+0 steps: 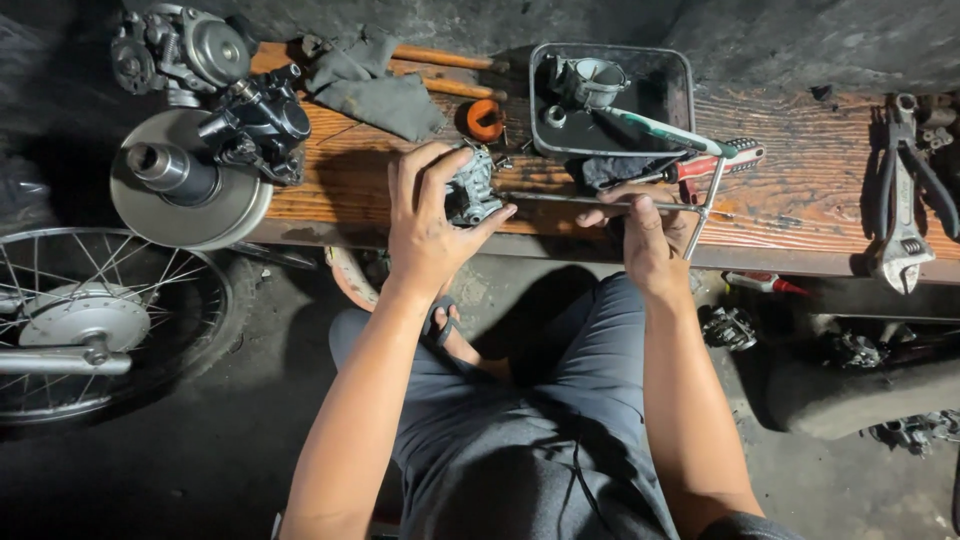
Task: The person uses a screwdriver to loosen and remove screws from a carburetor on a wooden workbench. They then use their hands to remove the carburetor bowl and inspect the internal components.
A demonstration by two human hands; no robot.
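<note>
My left hand (425,235) reaches forward, wrist bent, its fingers curled shut around a small grey carburettor (470,190) at the near edge of the wooden surface (800,190). My right hand (645,235) pinches the long shaft of a T-handle wrench (600,203) lying level, its tip at the carburettor. My fingers hide most of that joint. Beyond sits a dark metal tray (680,90).

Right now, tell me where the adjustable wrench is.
In the head view, the adjustable wrench lies at the far right end of the wooden bench, beside the pliers, well clear of the right hand.
</note>
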